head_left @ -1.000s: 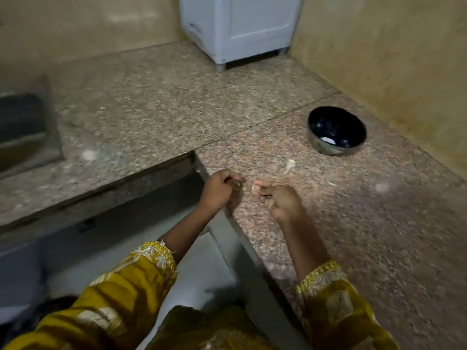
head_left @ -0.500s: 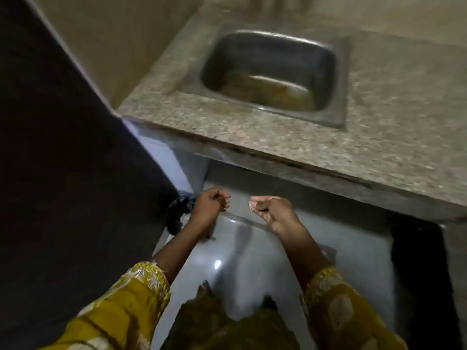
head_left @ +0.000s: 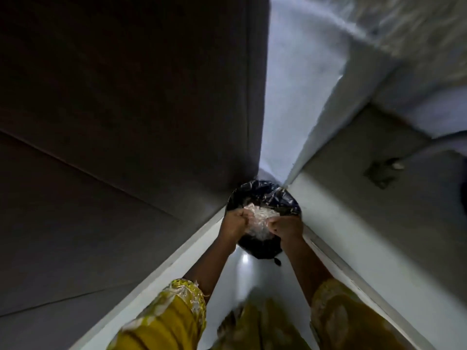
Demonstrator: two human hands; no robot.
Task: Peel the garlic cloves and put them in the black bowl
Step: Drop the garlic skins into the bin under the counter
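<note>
Far left: a dark panel (head_left: 113, 97), blank, meeting a pale wall (head_left: 290, 84) at the far corner of the floor (head_left: 246, 281). Wedged into that corner, a black bin bag (head_left: 267, 193), mouth open upward. Over its left rim, the left hand (head_left: 235, 223), fingers curled inward toward the middle; pinching something or nothing, impossible to tell. Between the 2 hands, inside the bag, a heap of whitish papery skins (head_left: 257, 219). Just right of the heap, the right hand (head_left: 286, 227), likewise curled into a loose fist, knuckles up, contents hidden; again cannot tell. Below both wrists, yellow sleeves (head_left: 171, 317).

Probably shedding peel over the bag rather than peeling. No garlic clove plainly seen: perhaps tucked inside 1 fist, too hidden for reading its long axis. No black bowl in view at all, so no telling its direction from either hand, nor the nearer hand. Next move likely calling for a turn away from this corner toward the bowl, with any clove kept clear of the bag. No brand, label or writing legible anywhere.
</note>
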